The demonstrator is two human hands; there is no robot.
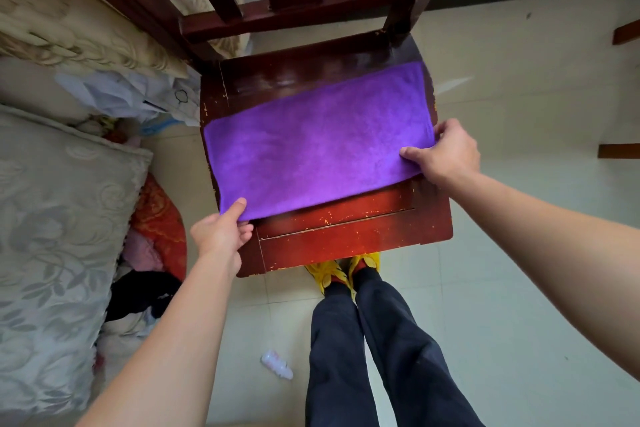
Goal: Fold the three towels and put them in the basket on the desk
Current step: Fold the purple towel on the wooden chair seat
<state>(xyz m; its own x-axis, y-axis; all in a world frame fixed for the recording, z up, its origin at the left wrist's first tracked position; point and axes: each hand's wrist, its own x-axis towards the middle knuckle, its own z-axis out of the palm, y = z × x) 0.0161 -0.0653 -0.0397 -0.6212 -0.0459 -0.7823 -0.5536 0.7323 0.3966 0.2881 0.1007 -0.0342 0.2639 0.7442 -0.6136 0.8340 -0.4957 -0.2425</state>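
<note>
Standing over a dark red wooden chair (353,239), we are keeping a purple towel (318,142) spread flat as a long rectangle across its seat. Our left hand (221,236) is pinching the towel's near left corner, thumb on top, while our right hand (446,152) is pinching its right end, fingers curled around the edge

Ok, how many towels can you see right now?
1. A purple towel lies on the chair seat, pinched by both hands. The other two aren't in view.
</note>
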